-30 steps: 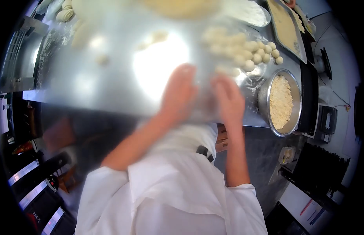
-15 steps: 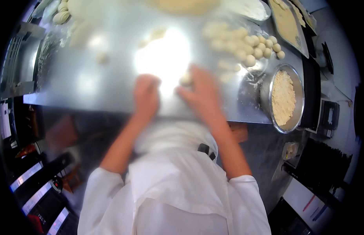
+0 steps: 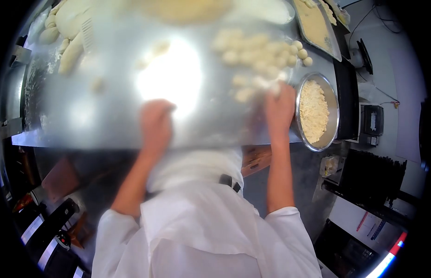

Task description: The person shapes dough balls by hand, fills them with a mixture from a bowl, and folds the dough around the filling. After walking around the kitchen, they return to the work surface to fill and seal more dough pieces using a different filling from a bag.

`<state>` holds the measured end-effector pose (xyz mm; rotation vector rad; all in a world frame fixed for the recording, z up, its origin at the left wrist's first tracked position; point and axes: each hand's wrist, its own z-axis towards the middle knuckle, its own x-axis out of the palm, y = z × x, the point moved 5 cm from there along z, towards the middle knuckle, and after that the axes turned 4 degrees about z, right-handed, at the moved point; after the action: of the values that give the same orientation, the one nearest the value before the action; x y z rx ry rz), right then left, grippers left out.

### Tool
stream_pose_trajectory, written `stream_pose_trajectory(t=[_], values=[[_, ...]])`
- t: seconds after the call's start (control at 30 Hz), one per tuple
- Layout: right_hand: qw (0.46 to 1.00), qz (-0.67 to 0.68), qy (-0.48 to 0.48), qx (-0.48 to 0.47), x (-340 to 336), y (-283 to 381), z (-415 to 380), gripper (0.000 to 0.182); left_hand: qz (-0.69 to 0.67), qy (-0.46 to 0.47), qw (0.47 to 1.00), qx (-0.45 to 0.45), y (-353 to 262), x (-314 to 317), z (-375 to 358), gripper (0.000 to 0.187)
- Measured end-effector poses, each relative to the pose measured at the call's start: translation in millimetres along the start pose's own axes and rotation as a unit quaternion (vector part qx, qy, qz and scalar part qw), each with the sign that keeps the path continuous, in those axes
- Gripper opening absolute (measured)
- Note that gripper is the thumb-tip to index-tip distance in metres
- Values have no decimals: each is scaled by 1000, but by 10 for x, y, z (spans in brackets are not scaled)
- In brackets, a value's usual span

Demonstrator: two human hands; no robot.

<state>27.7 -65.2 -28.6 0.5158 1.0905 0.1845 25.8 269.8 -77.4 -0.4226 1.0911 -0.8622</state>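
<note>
Right hand (image 3: pixel 279 109) has swung out to the dough balls (image 3: pixel 259 51); left hand (image 3: pixel 155 123) stayed; fingers' grip blurred, cannot tell

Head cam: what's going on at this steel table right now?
A person in a white jacket works at a steel table. The right hand reaches into the pile of small dough balls beside a metal bowl of crumbly filling. The left hand rests on the table. Motion blur hides whether either hand holds dough.

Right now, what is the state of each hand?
Left hand: curled on the table, contents cannot be told.
Right hand: at the dough balls, grip unclear.
</note>
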Motion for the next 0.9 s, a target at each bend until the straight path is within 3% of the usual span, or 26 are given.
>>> stream_pose_trajectory(t=[0.43, 0.6, 0.77, 0.9], values=[[993, -71, -83, 31, 76, -360, 280, 36, 9, 1, 1000, 15, -15, -26, 11, 19], [997, -47, -53, -3, 69, -489, 401, 37, 16, 3, 1000, 11, -43, -2, 43, 19], [997, 51, -63, -9, 184, -540, 424, 40, 25, 11, 1000, 9, -54, 4, 42, 18], [986, 141, -35, 86, 215, -509, 407, 42, 33, 15, 999, 18, -67, 35, 69, 18]])
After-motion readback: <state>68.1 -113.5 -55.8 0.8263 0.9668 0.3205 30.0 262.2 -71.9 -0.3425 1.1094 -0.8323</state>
